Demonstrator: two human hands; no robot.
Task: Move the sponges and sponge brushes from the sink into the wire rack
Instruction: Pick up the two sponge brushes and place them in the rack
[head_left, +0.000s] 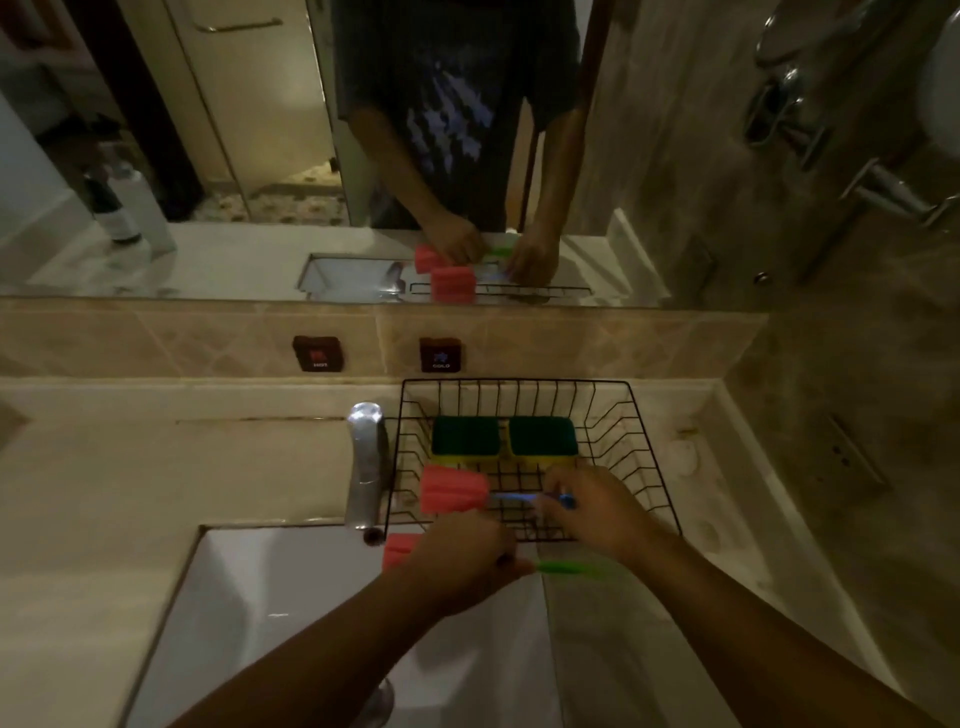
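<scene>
Here both hands work at the black wire rack (618, 441), which sits on the beige stone surface (156, 467) to the right of the chrome tap (367, 462), behind the white sink (291, 597).

L hand (462, 564): fingers clamped on the shaft of a sponge brush w/ green handle (576, 567); its pink foam head (401, 551) pokes out left of the fist, over the sink's back right corner, just in front of the rack's front edge. Handle sticks out to the right, under the R wrist.

R hand (592, 512): fingers closed on the blue handle (519, 498) of a 2nd sponge brush, inside the rack near its front. That brush's pink foam head (453, 489) is at the rack's left side, up against the wire wall; can't tell if it rests on the bottom or is held just above it.

Two sponges lie side by side at the rack's back, touching: left sponge (465, 439) and right sponge (543, 439), both green scourer side up, yellow foam showing at the front edge.

On the tiled wall behind the tap: two small dark plates, one marked HOT (318, 354), one COLD (440, 356). Above is a mirror (208, 156) reflecting the hands and brushes. Light is dim, edges blurred.
</scene>
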